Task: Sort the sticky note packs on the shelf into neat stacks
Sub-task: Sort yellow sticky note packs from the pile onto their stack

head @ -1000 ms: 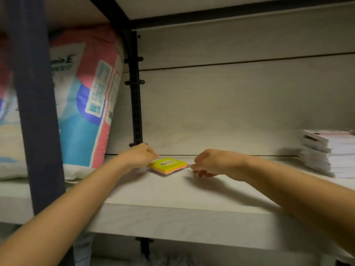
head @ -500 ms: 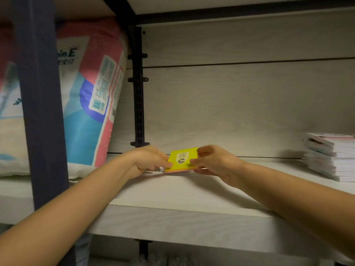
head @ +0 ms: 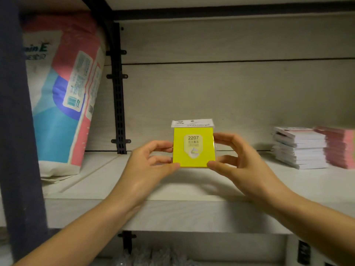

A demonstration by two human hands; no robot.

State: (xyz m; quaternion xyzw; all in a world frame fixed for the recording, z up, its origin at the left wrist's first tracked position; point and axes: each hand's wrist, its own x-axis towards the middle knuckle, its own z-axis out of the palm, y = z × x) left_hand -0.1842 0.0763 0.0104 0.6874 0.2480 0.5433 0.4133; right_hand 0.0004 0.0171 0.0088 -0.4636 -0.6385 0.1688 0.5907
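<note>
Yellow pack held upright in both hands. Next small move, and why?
Probably carry the pack right and lay it flat beside the stacks. The left hand and right hand pinch its sides; it is upright, off the shelf, and the stacks sit at the right.

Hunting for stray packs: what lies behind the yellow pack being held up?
Around the yellow pack, held upright by the left hand and right hand, the shelf and back panel show. The patch straight behind it is covered, so unseen.
</note>
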